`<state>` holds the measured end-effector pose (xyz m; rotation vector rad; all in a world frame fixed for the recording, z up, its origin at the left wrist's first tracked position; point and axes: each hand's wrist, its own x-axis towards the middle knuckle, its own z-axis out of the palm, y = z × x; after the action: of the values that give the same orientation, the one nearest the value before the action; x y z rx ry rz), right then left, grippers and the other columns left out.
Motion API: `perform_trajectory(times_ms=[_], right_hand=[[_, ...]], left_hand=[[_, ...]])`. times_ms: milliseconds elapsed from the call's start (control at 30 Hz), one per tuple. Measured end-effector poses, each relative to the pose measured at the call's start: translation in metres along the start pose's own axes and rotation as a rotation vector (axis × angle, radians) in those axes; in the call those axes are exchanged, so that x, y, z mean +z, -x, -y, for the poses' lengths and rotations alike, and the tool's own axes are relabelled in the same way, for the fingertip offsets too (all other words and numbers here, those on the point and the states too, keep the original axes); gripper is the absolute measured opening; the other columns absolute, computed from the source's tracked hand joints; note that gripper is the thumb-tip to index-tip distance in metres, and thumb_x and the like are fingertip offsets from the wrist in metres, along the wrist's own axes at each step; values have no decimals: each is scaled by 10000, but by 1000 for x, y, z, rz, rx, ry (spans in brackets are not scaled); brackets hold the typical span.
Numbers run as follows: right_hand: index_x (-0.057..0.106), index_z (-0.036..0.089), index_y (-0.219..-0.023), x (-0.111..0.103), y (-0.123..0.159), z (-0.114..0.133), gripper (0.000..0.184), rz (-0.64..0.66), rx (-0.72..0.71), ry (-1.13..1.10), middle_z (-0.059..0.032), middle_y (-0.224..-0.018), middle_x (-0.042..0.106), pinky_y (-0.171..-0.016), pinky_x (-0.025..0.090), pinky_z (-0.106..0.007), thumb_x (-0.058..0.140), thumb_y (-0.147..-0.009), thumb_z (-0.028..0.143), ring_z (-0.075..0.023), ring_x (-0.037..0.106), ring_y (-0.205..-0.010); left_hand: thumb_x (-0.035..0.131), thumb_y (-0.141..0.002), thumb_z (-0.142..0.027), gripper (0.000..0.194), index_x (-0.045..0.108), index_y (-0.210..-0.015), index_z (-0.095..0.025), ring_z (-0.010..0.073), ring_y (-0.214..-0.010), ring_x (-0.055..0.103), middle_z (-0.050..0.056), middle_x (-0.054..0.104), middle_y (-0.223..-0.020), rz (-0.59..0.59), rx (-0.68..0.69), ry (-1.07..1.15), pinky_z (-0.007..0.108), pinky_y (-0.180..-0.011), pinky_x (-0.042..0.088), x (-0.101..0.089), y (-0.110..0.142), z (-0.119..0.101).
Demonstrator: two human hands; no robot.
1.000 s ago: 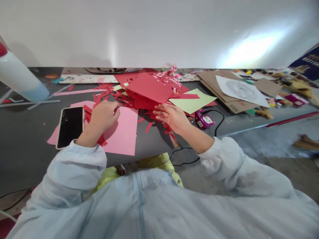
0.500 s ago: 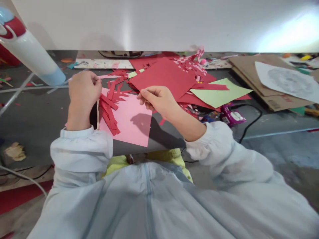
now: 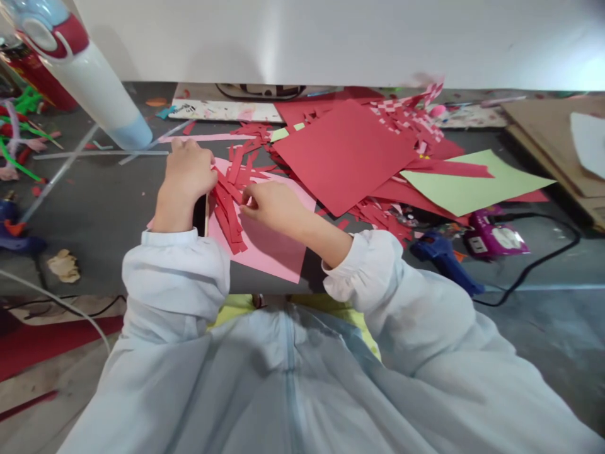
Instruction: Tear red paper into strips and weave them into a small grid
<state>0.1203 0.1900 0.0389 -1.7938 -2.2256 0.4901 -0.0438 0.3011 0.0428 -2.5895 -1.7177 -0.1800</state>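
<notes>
Curled closed, my left hand (image 3: 186,171) is at the upper left of a pink paper sheet (image 3: 281,258). Its fingertips meet the top end of a loose pile of red paper strips (image 3: 229,217); what they pinch is hidden. My right hand (image 3: 274,203) comes in from the right over the pink sheet, thumb and fingers bent together at the pile's right edge. Whether a strip is between them I cannot make out. Partly covered by my left wrist, a dark phone-like object (image 3: 201,214) lies beside the strips.
Behind are a large red sheet (image 3: 345,157), red scraps and a pale green sheet (image 3: 472,183). A blue glue gun (image 3: 444,258) and a purple packet (image 3: 496,236) lie to the right. A white bottle (image 3: 99,88) stands left, near clear glue sticks (image 3: 63,167). Cardboard (image 3: 562,139) is far right.
My right hand has moved left and down from above the pink sheet to the red strips. My left hand stays at the strips' upper end. The camera view has shifted.
</notes>
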Motion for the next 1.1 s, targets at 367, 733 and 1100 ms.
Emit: perform_trajectory(times_ms=[367,733,1100], right_hand=[[719,156,-898,-7,13,-11,223,-46,-27,-19,-94,-967,769,-684,355,-322,507,-875,223,-232,665,-881],[700,127,-1005,14,0,11,396,8,36,0,-151,-993,773,-650,354,-342,469,-1014,448,-288,710,-884],[671,155,-947,23,-12,14,210,-6,28,-141,-92,-956,766,-693,386,-318,635,-927,361,-235,678,-884]], left_hand=[[665,-782,-264,134,731,-869,-185,404,-1242,478,136,685,-1109,-3,-11,-14,542,-928,460,6,-1,2],[577,-782,-204,158,708,-867,-231,341,-1146,585,123,716,-994,-54,-41,92,490,-1010,472,-3,-1,1],[644,-690,-193,80,600,-650,-247,303,-901,635,64,684,-740,-163,-78,338,431,-867,484,-11,-1,-4]])
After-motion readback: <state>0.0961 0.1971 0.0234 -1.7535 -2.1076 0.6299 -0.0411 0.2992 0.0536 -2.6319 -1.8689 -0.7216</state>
